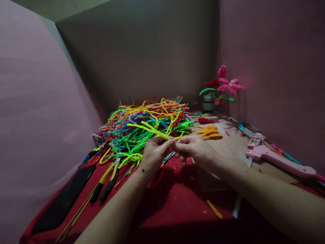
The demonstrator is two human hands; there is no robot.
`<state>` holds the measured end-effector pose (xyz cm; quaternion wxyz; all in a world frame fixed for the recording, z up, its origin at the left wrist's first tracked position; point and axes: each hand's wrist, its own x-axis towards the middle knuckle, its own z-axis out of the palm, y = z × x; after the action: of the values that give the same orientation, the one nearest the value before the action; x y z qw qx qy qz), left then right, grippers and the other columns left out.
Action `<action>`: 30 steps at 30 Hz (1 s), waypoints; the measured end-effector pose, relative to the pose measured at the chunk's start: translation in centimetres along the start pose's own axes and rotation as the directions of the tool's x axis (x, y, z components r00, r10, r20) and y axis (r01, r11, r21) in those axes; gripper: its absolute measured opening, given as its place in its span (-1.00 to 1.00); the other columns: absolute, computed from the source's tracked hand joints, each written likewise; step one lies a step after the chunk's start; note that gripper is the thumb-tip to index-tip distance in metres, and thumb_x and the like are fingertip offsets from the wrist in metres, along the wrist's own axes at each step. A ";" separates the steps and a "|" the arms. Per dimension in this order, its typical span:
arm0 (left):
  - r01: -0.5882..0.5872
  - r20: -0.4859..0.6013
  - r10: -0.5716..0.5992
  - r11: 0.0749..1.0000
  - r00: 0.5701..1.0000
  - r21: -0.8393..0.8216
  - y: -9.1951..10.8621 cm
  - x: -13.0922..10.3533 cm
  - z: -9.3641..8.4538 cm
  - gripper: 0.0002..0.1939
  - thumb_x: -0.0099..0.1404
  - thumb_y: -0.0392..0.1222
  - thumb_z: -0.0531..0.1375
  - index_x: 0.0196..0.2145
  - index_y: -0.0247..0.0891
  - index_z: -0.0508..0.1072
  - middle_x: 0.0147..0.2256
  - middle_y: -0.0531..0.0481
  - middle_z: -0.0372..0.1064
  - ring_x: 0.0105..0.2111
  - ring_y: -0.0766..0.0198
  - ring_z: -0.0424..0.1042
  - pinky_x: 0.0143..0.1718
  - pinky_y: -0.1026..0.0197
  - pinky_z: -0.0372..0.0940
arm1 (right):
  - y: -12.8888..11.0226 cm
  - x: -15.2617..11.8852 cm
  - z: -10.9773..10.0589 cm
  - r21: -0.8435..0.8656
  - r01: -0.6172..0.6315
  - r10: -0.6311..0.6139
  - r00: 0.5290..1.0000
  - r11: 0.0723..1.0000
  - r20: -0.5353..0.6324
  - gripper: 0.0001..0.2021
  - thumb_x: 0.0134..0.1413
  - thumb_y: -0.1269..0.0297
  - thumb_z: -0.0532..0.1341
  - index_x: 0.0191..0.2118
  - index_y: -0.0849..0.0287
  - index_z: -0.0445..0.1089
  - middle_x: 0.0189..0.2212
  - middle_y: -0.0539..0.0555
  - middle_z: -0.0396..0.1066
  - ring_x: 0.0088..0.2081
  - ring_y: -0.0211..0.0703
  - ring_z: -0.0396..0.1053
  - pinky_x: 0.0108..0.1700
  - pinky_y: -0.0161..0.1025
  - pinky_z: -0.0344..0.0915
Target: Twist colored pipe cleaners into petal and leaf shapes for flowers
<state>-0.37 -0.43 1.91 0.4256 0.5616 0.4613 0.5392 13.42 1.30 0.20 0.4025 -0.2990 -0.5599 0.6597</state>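
Pipe cleaners (pixel 155 130) pinched in left hand (pixel 156 149), jutting leftward

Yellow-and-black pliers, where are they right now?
In the head view, the yellow-and-black pliers lie at the left on the red cloth, between the flat black object and the left hand, tips beside the pile of fuzzy stems.

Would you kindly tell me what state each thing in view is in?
Left hand: pinching yellow stems
Right hand: pinching their near end
Yellow stems: far tips apart
Stem pile: loose, tangled
Pliers: flat, handles apart
Scissors: partly hidden, opening unclear
Glue gun: lying down
Pink flower: open
Orange pieces: bunched
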 end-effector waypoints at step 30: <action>0.053 -0.143 -0.070 0.992 0.987 -0.118 -0.4 0.8 -0.5 -0.71 0.01 -0.10 0.27 -0.63 -0.32 0.29 -0.76 0.17 0.09 -0.77 0.52 0.01 -0.75 0.38 -0.08 | 0.6 0.3 0.4 -0.151 0.018 -0.034 0.994 0.988 -0.105 -0.81 -0.11 0.31 0.17 -0.64 0.21 0.24 -0.74 -0.02 0.31 -0.74 -0.38 0.16 -0.69 -0.39 0.08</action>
<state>-0.95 0.47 1.68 0.4382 0.4808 0.4769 0.5910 12.81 1.35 -0.31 0.4172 -0.3560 -0.5892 0.5934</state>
